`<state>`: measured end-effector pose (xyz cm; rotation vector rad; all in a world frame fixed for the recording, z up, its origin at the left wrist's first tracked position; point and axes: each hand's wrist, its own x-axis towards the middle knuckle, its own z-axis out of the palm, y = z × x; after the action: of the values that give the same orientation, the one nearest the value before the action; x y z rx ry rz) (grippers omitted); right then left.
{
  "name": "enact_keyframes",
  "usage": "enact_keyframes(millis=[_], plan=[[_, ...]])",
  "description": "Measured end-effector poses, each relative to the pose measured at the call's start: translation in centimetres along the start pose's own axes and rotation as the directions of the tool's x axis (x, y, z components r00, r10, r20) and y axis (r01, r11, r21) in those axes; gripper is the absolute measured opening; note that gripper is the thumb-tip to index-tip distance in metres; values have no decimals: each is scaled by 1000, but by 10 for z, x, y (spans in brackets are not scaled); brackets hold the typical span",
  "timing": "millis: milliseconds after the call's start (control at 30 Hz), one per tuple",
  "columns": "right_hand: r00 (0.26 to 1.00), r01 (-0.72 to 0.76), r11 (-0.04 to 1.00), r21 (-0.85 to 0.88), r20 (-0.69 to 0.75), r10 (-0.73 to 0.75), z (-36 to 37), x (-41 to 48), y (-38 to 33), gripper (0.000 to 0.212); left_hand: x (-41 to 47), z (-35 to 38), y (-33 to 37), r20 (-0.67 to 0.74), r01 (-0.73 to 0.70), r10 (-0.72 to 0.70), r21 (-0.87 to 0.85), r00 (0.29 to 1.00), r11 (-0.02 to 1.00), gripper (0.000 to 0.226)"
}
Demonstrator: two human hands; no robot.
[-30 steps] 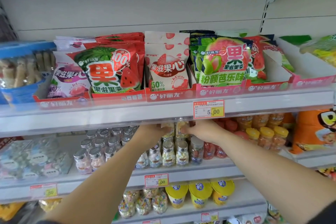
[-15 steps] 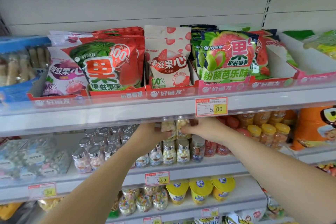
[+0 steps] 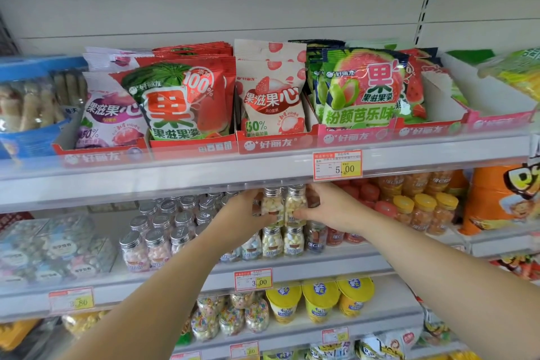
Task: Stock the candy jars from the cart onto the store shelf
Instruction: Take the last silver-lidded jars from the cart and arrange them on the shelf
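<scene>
Two small clear candy jars with silver lids, filled with white and yellow candies, stand side by side on top of the front row of jars on the middle shelf (image 3: 292, 267). My left hand (image 3: 245, 221) grips the left jar (image 3: 271, 207) from its left side. My right hand (image 3: 330, 210) holds the right jar (image 3: 295, 204) from its right side. Both jar lids sit just under the front lip of the shelf above. Below them stand more jars of the same kind (image 3: 273, 241). The cart is out of view.
Silver-lidded jars (image 3: 159, 240) fill the middle shelf at left; red- and yellow-lidded jars (image 3: 420, 207) stand at right beside an orange snack bag (image 3: 502, 199). Gummy bags (image 3: 181, 102) in display boxes fill the upper shelf. Yellow cups (image 3: 321, 299) sit on the lower shelf.
Both hands have drawn the two stacked jars slightly forward, so more of the jars shows below the upper shelf's lip. The camera has tilted up a little.
</scene>
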<state>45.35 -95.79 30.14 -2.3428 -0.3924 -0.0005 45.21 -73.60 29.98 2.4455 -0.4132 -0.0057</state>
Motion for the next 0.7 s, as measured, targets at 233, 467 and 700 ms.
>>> enact_keyframes(millis=[233,467,700], plan=[[994,-109,992,-63,11,110,6,2,8,68,0,3,-2,-11,-17,17,11,1000,1000,62],[993,-112,989,-95,13,113,7,6,10,66,1,3,-5,-14,-18,18,32,1000,999,66],[993,-108,993,-50,37,110,8,6,17,74,2,3,-5,-10,-15,15,51,1000,999,63]])
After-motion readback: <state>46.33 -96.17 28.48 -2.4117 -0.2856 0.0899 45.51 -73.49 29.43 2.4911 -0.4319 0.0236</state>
